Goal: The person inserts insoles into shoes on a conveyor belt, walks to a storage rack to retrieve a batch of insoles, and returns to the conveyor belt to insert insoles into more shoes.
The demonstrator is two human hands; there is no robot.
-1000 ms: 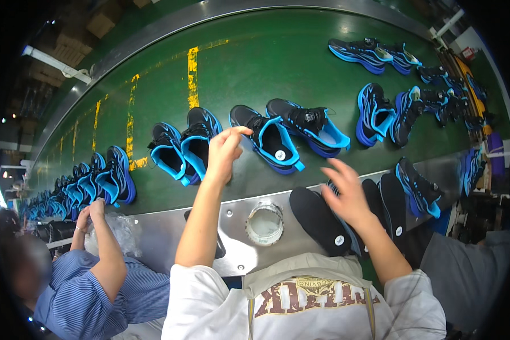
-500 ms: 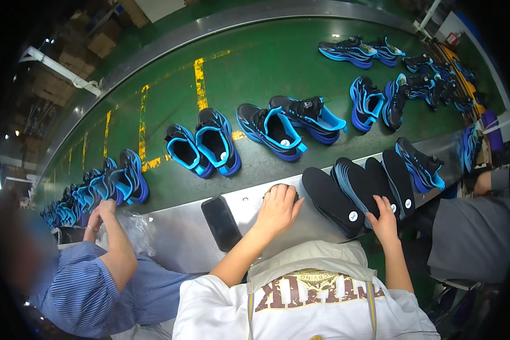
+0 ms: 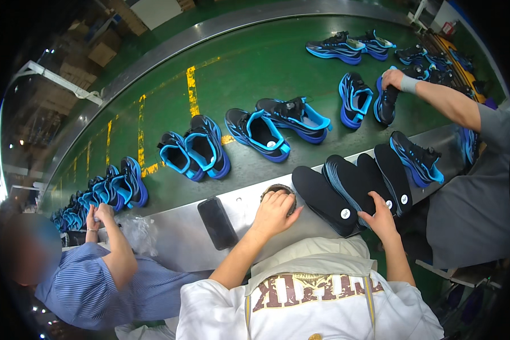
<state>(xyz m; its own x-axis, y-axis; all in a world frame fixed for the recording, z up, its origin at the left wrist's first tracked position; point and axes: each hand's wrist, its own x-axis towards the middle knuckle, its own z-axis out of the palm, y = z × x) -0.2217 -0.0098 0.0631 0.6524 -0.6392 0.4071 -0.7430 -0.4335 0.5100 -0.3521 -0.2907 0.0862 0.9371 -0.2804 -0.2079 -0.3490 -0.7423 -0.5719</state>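
Observation:
My left hand (image 3: 274, 215) lies on the metal ledge with its fingers together over a small round thing with a dark brown rim (image 3: 281, 188); its inside is mostly hidden. Thumb and fingers spread apart, my right hand (image 3: 381, 217) touches the lower end of a stack of black insoles (image 3: 345, 178). Another black insole pile (image 3: 317, 195) lies to its left, nearer my left hand. To the right are more black insoles (image 3: 392, 177). White round stickers mark the heel ends.
Black-and-blue sneakers (image 3: 258, 131) stand on the green conveyor belt (image 3: 266, 62). A single sneaker (image 3: 416, 158) sits beside the insoles. Left of my hand lies a black phone (image 3: 218, 222). Co-workers sit on both sides; the right one's hand (image 3: 392, 78) grips a sneaker.
My left hand has drawn back slightly, uncovering more of the round thing. The right co-worker's arm has reached in over the belt. My right hand stays at the insoles.

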